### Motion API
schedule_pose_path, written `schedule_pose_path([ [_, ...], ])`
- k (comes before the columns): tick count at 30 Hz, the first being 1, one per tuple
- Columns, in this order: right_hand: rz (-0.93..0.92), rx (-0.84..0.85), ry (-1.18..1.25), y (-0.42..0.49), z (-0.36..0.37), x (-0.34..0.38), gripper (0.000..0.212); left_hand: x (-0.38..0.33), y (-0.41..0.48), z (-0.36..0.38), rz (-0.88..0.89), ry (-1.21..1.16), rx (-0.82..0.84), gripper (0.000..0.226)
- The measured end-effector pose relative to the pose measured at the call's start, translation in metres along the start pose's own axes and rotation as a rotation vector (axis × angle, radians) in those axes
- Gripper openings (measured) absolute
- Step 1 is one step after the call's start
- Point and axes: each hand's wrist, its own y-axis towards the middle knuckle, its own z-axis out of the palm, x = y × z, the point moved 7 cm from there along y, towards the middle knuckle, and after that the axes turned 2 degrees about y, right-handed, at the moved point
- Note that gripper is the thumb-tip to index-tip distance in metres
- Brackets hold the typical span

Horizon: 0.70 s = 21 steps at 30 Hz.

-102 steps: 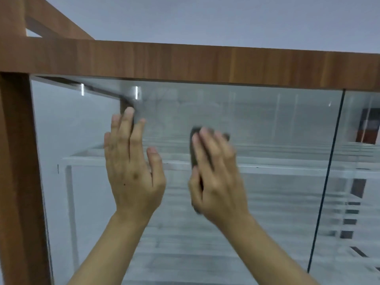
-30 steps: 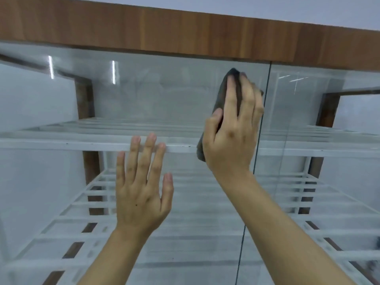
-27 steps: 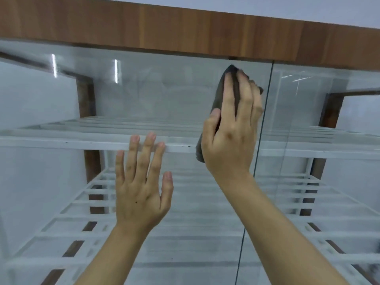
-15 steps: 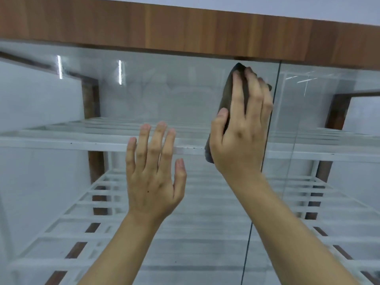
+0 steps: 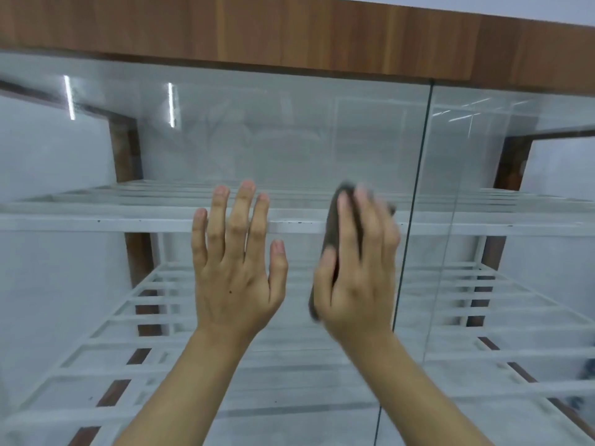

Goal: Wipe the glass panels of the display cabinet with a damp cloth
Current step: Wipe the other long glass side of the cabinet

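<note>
The display cabinet has a wooden top frame (image 5: 289, 30) and glass panels. I face the left glass panel (image 5: 273, 133), which meets the right glass panel (image 5: 515, 188) at a dark vertical seam. My right hand (image 5: 357, 268) presses a dark grey cloth (image 5: 331, 226) flat against the left panel, just left of the seam, fingers straight over it; the hand is motion-blurred. My left hand (image 5: 238, 259) lies flat on the same panel with fingers spread, beside the right hand.
Behind the glass are white slatted shelves (image 5: 128, 217), one at hand height and another lower down. Dark wooden posts (image 5: 128, 149) stand at the cabinet's back corners. A grey wall shows above the frame.
My right hand with the cloth has slid down the glass from just under the top frame to shelf height. My left hand has risen slightly and stays flat on the panel.
</note>
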Motion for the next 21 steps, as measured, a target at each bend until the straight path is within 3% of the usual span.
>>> schedule_pose_path([
  [4,-0.022,0.092,-0.068,-0.072,0.000,-0.001,0.054,0.000,0.000,-0.001,0.001,-0.003,-0.001,0.053],
  [10,0.106,-0.072,-0.002,0.012,-0.004,-0.007,0.052,0.001,0.001,-0.002,-0.021,-0.040,-0.007,0.052],
  [17,-0.008,0.138,-0.093,-0.136,0.005,0.000,0.051,0.004,-0.047,-0.022,0.054,-0.132,0.021,0.051],
  [21,0.044,0.003,-0.010,-0.064,0.001,0.002,0.050,-0.002,-0.109,-0.018,0.062,-0.098,0.151,0.056],
])
